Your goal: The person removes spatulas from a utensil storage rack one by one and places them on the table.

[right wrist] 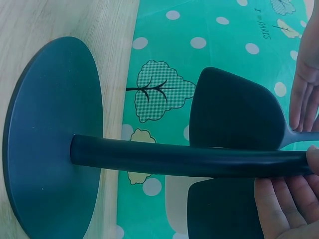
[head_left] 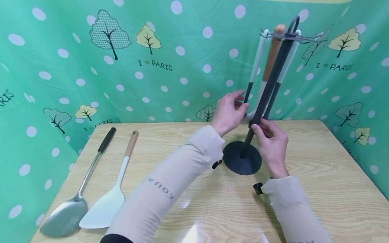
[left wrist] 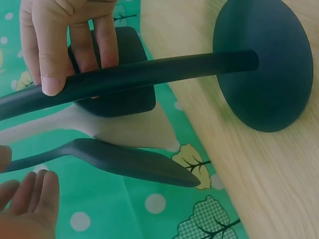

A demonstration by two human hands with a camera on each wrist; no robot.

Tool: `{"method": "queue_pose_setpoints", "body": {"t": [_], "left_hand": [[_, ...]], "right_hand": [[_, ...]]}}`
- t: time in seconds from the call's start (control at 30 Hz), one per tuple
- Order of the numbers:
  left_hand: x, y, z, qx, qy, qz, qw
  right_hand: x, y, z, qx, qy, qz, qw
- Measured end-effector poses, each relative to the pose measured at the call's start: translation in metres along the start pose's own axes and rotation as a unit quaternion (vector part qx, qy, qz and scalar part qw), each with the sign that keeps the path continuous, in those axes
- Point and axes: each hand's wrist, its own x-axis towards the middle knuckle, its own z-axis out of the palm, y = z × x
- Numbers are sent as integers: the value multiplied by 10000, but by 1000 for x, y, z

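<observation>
A dark utensil rack (head_left: 242,167) with a round base stands on the table, its pole rising to a ring of hooks. My right hand (head_left: 272,142) grips the pole low down, thumb in front. Hanging from the hooks are a white turner with a wooden handle (head_left: 272,55) and two dark-headed utensils with mint handles. My left hand (head_left: 228,110) is at the neck of the left mint-handled turner (head_left: 254,64), its fingers extended beside the shaft. In the left wrist view, the dark turner head (left wrist: 134,162) hangs past these fingers (left wrist: 45,196).
On the table's left side lie a metal wok spatula (head_left: 66,216) with a black handle and a white turner (head_left: 107,208) with a wooden handle. A green dotted cloth (head_left: 177,63) hangs behind the wooden table (head_left: 214,220).
</observation>
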Motion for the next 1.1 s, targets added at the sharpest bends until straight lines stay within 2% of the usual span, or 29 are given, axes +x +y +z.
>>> {"method": "queue_pose_setpoints", "body": {"t": [0.27, 0.67, 0.9, 1.1], "left_hand": [[5, 0, 4, -339, -89, 70, 9994], [3, 1, 4, -389, 344, 257, 9983], [-1, -1, -2, -435, 208, 194, 9986], [-6, -1, -4, -466, 217, 239, 9984]], "right_hand": [[0, -1, 2, 12, -28, -2, 10000], [-1, -4, 1, -13, -52, 48, 10000], [-1, -3, 0, 12, -49, 88, 9999], [-1, -2, 0, -17, -26, 71, 10000]]}}
